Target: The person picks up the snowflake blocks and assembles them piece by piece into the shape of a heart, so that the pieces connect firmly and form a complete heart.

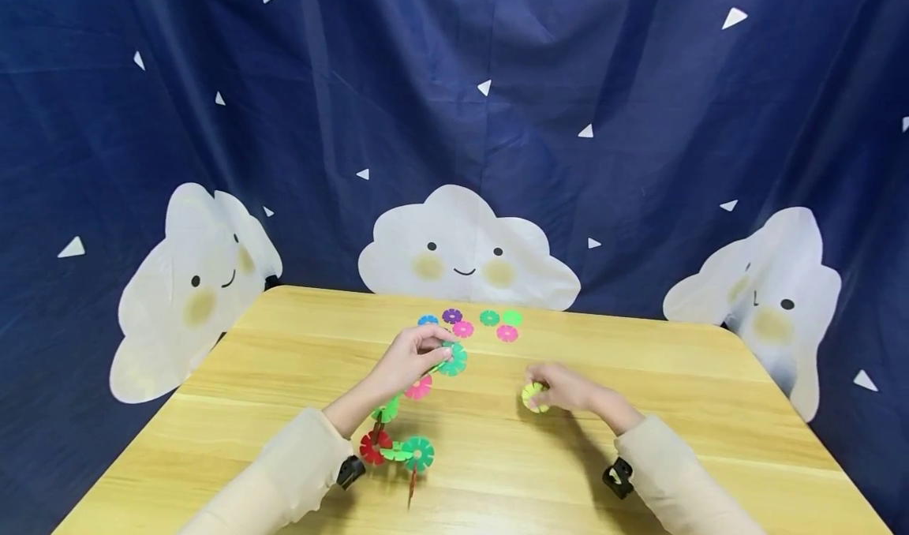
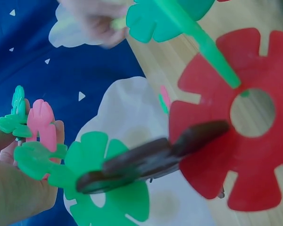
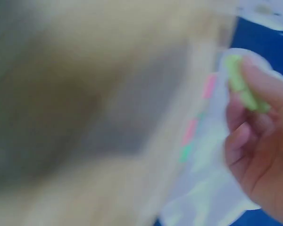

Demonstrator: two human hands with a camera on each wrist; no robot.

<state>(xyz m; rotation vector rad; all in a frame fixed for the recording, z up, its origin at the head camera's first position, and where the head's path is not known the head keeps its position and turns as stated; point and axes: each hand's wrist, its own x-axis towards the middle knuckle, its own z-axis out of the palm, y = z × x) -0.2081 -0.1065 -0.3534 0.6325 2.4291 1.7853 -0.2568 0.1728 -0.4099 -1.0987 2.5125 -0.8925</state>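
Note:
My left hand pinches the upper end of a chain of slotted plastic flower discs, by a teal disc. Below it hang a pink disc, a green disc, a dark brown disc seen edge-on, a red disc, a light green disc and another teal disc. In the left wrist view, the brown disc slots between the green disc and red disc. Off to the right, my right hand holds a single yellow disc between thumb and fingers, apart from the chain.
Loose discs lie toward the back of the wooden table: blue, purple, pink, teal, light green and another pink. A dark blue curtain with clouds hangs behind. The right wrist view is blurred.

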